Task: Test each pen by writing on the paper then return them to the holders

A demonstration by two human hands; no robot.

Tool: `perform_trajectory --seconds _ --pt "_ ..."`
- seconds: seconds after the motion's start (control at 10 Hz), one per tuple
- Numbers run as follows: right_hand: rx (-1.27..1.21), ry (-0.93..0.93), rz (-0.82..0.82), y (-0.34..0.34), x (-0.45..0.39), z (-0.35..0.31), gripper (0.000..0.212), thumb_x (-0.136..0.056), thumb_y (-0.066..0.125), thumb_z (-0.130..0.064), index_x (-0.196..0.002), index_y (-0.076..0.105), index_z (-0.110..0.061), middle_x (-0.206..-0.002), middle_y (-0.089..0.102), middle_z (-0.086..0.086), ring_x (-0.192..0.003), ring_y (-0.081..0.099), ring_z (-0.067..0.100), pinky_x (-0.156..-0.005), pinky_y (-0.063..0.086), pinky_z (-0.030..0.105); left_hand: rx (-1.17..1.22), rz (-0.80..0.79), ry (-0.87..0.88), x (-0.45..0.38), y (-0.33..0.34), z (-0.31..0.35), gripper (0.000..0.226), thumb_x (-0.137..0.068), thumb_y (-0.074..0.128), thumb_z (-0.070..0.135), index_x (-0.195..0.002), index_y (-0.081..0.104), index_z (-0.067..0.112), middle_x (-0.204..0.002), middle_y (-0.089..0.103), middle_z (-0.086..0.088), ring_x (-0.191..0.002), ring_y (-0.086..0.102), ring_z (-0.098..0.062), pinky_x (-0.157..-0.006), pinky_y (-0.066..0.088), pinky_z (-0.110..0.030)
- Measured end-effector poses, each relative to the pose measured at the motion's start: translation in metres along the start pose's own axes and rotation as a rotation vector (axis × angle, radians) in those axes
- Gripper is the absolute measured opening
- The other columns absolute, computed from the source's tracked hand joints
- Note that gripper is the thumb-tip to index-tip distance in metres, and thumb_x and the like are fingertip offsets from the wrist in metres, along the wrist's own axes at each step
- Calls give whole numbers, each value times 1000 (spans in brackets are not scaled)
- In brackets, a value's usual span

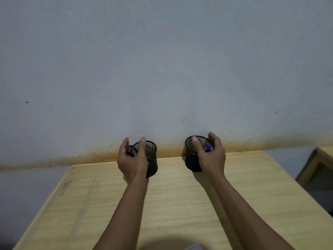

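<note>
Pale paper corner [195, 247] barely showed at near desk [180, 204] edge, under two forearms reaching away. Left hand [132, 160] curled round dark pens [131, 151] at left holder [150, 159], beside wall [162, 69]. Right hand [210, 156] curled round blue pen [208, 148] over right holder [193, 154], thumb on rim. Whether pens were going in or coming out, could not tell. Advice: keep pens upright, clear mesh rim without tipping holder, move one hand at a time, bring pen back toward paper.
</note>
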State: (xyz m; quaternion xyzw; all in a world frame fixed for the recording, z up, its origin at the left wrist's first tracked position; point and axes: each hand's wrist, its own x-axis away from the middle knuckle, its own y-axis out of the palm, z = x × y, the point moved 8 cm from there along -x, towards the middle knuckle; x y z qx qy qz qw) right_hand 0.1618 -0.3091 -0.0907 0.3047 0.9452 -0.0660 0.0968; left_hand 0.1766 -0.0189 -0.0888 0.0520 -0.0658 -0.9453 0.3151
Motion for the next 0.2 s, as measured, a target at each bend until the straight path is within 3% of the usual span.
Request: perform_trajectory --seconds 0.1,0.2 --pt "18 -27 1 -12 11 -17 83 -84 78 -49 -154 42 -21 -158 45 -1 -146 41 16 -114 37 32 6 -32 76 8 -11 19 76 -77 80 48 -143 50 25 -147 50 10 -134 45 -5 -100 39 -23" --pt "27 -73 34 -33 27 -42 85 -85 77 -51 -155 39 -21 -162 39 -5 -152 32 14 -122 30 35 17 -24 155 19 -31 45 72 -82 75 48 -144 48 24 -149 48 6 -135 44 -6 -102 38 -25"
